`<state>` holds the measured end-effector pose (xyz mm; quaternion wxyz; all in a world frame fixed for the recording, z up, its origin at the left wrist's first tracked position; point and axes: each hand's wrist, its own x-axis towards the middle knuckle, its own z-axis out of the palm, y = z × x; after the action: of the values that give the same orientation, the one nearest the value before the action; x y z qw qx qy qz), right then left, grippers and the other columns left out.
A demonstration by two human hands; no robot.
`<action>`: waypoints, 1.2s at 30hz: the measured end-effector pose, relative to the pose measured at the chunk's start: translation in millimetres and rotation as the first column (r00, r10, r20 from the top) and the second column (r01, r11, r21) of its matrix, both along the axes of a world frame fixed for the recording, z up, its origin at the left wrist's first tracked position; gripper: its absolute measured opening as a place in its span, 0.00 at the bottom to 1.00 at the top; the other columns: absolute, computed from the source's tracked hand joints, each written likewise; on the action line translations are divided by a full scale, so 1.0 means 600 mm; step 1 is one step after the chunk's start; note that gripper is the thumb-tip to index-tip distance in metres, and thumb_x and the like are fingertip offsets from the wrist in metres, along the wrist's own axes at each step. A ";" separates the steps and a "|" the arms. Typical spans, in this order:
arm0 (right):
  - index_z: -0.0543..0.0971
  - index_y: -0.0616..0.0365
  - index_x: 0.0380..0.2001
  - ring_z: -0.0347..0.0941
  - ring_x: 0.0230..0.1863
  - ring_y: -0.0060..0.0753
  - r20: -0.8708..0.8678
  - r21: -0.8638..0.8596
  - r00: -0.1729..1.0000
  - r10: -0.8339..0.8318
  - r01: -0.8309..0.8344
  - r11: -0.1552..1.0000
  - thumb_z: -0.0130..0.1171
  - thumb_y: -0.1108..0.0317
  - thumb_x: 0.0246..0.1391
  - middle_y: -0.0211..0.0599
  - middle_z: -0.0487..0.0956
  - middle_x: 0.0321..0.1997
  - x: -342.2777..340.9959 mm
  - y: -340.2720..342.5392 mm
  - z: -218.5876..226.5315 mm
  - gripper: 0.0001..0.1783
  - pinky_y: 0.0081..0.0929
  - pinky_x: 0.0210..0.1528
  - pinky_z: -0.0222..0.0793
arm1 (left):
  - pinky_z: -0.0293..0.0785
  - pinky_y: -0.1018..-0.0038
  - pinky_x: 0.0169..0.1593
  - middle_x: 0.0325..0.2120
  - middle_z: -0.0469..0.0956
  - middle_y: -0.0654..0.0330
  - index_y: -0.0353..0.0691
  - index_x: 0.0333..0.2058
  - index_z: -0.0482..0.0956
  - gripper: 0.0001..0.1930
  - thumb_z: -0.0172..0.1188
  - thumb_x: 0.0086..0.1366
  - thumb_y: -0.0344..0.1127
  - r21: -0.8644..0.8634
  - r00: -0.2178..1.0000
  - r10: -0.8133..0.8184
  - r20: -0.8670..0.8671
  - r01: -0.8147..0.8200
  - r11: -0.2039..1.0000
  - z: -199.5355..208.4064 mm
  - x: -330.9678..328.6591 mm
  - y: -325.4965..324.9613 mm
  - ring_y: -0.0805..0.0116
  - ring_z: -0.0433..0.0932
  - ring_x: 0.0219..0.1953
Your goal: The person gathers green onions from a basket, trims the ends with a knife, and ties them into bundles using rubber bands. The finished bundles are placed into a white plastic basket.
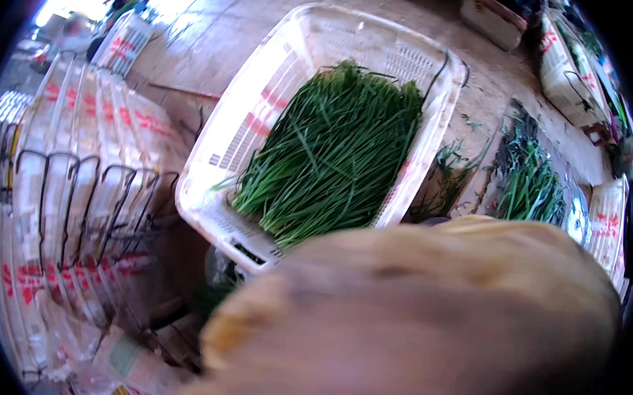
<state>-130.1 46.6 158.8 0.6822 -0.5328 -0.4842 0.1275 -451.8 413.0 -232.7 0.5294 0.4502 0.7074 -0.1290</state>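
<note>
A large blurred yellow-brown shape, which looks like my right hand [425,303] in a dirty glove, fills the lower right close to the camera. Its fingers are smeared, so what it holds, if anything, does not show. Behind it stands a white plastic basket [222,150], its near right corner hidden by the blur. Inside lies a thick layer of long, thin green leaves like chives [340,149], pale ends toward the near side. My left hand is out of view.
Stacked white crates with black wire handles [92,178] rise at left. More chive-like greens [532,184] lie at right. Other white crates stand at far left [126,44], far right [573,75] and the right edge [607,223]. Plastic bags [132,363] are at lower left.
</note>
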 end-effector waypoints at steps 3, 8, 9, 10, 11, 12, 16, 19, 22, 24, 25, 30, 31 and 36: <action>0.78 0.62 0.41 0.77 0.40 0.31 -0.001 -0.035 1.000 0.008 -0.008 0.999 0.69 0.65 0.45 0.39 0.80 0.40 0.022 -0.017 -0.011 0.20 0.28 0.44 0.71 | 0.76 0.67 0.35 0.34 0.79 0.55 0.36 0.43 0.75 0.28 0.69 0.53 0.54 0.181 0.986 -0.153 -0.058 0.162 0.970 0.006 -0.012 -0.013 0.62 0.78 0.30; 0.79 0.62 0.39 0.77 0.39 0.32 0.038 -0.153 0.999 -0.009 0.015 0.988 0.70 0.63 0.45 0.39 0.80 0.38 0.037 -0.058 0.002 0.19 0.29 0.42 0.72 | 0.75 0.71 0.29 0.31 0.79 0.55 0.33 0.39 0.75 0.24 0.71 0.54 0.47 0.519 0.915 -0.355 -0.192 0.402 0.754 0.109 0.037 -0.016 0.65 0.77 0.27; 0.79 0.62 0.38 0.77 0.39 0.32 0.041 -0.173 0.999 -0.010 0.017 0.985 0.70 0.63 0.45 0.39 0.80 0.38 0.044 -0.062 0.006 0.19 0.29 0.42 0.72 | 0.75 0.72 0.28 0.30 0.79 0.55 0.33 0.38 0.74 0.24 0.71 0.54 0.46 0.565 0.909 -0.352 -0.222 0.414 0.714 0.148 0.056 -0.015 0.66 0.77 0.26; 0.79 0.62 0.38 0.77 0.39 0.32 0.035 -0.194 0.999 -0.037 0.043 0.980 0.70 0.63 0.44 0.39 0.80 0.37 0.053 -0.071 0.010 0.19 0.29 0.42 0.72 | 0.75 0.73 0.35 0.33 0.78 0.56 0.30 0.39 0.74 0.19 0.70 0.55 0.36 0.539 0.895 -0.330 -0.301 0.445 0.715 0.201 0.107 -0.017 0.69 0.77 0.33; 0.80 0.62 0.37 0.77 0.39 0.32 0.027 -0.236 0.997 -0.079 0.083 0.968 0.70 0.62 0.44 0.39 0.80 0.37 0.067 -0.084 0.010 0.19 0.29 0.42 0.73 | 0.74 0.71 0.41 0.35 0.78 0.58 0.32 0.42 0.75 0.17 0.67 0.58 0.36 0.619 0.892 -0.409 -0.194 0.434 0.655 0.236 0.136 -0.012 0.68 0.76 0.36; 0.80 0.62 0.37 0.78 0.38 0.32 0.047 -0.278 0.992 -0.113 0.122 0.953 0.70 0.62 0.44 0.39 0.80 0.36 0.083 -0.096 0.016 0.19 0.29 0.41 0.73 | 0.73 0.70 0.46 0.38 0.77 0.59 0.34 0.45 0.76 0.16 0.64 0.60 0.36 0.702 0.876 -0.480 -0.049 0.372 0.607 0.252 0.177 -0.019 0.67 0.74 0.39; 0.81 0.62 0.35 0.78 0.37 0.33 0.010 -0.543 0.909 -0.416 0.354 0.762 0.71 0.61 0.43 0.39 0.81 0.35 0.160 -0.122 -0.080 0.18 0.29 0.40 0.73 | 0.73 0.75 0.45 0.37 0.79 0.59 0.34 0.47 0.75 0.19 0.66 0.56 0.29 0.965 0.665 -0.740 0.098 0.119 0.235 0.353 0.328 -0.043 0.70 0.76 0.38; 0.81 0.59 0.32 0.78 0.37 0.37 0.242 -0.754 0.781 -0.576 0.525 0.394 0.71 0.60 0.43 0.39 0.81 0.33 0.207 -0.117 -0.207 0.16 0.32 0.41 0.73 | 0.74 0.68 0.49 0.40 0.80 0.52 0.33 0.47 0.75 0.25 0.70 0.51 0.35 0.919 0.304 -0.952 -0.029 0.382 0.093 0.320 0.450 -0.054 0.57 0.79 0.41; 0.81 0.54 0.29 0.78 0.40 0.42 0.569 -0.655 0.740 -0.359 0.671 0.347 0.71 0.61 0.41 0.40 0.81 0.33 0.234 -0.145 -0.351 0.13 0.39 0.46 0.71 | 0.73 0.60 0.52 0.45 0.78 0.45 0.32 0.50 0.72 0.35 0.73 0.46 0.45 0.350 -0.153 -0.947 -0.284 0.903 -0.251 0.282 0.604 -0.118 0.49 0.78 0.48; 0.82 0.51 0.27 0.77 0.42 0.41 0.653 -0.691 0.734 -0.187 0.679 0.250 0.69 0.56 0.39 0.35 0.81 0.32 0.241 -0.120 -0.381 0.14 0.40 0.56 0.63 | 0.72 0.61 0.54 0.46 0.78 0.45 0.31 0.51 0.68 0.41 0.74 0.43 0.50 0.022 -0.281 -0.893 -0.351 0.951 -0.308 0.214 0.638 -0.104 0.48 0.76 0.52; 0.82 0.50 0.26 0.76 0.42 0.41 0.648 -0.710 0.739 -0.183 0.674 0.206 0.67 0.56 0.39 0.35 0.81 0.31 0.241 -0.109 -0.391 0.13 0.40 0.56 0.63 | 0.72 0.62 0.54 0.46 0.77 0.44 0.31 0.51 0.68 0.41 0.74 0.43 0.50 -0.056 -0.308 -0.890 -0.336 0.950 -0.308 0.207 0.645 -0.101 0.48 0.76 0.52; 0.82 0.48 0.23 0.76 0.38 0.41 0.648 -0.745 0.750 -0.128 0.660 0.095 0.61 0.54 0.41 0.37 0.80 0.28 0.251 -0.085 -0.409 0.11 0.40 0.56 0.62 | 0.75 0.62 0.53 0.46 0.78 0.45 0.33 0.49 0.72 0.39 0.76 0.41 0.48 -0.011 -0.356 -0.859 -0.367 0.925 -0.379 0.181 0.627 -0.070 0.51 0.78 0.50; 0.82 0.47 0.23 0.76 0.38 0.41 0.648 -0.747 0.751 -0.130 0.660 0.086 0.60 0.54 0.40 0.38 0.80 0.27 0.249 -0.084 -0.403 0.11 0.41 0.55 0.62 | 0.75 0.62 0.51 0.42 0.80 0.46 0.34 0.47 0.73 0.35 0.76 0.42 0.47 0.020 -0.332 -0.853 -0.403 0.928 -0.371 0.205 0.644 -0.072 0.51 0.79 0.47; 0.78 0.51 0.49 0.77 0.46 0.41 0.505 -0.863 0.859 -0.089 0.499 -0.078 0.72 0.49 0.35 0.40 0.82 0.42 0.263 -0.061 -0.389 0.35 0.41 0.52 0.65 | 0.69 0.58 0.48 0.39 0.78 0.51 0.41 0.46 0.75 0.26 0.70 0.47 0.42 0.738 -0.001 -0.865 -0.501 0.522 -0.428 0.249 0.607 0.030 0.52 0.78 0.41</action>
<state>27.8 9.9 -74.6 0.0369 -0.9567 -0.2137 0.1941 -87.5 430.9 -83.0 0.0800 0.9966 0.0207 -0.0007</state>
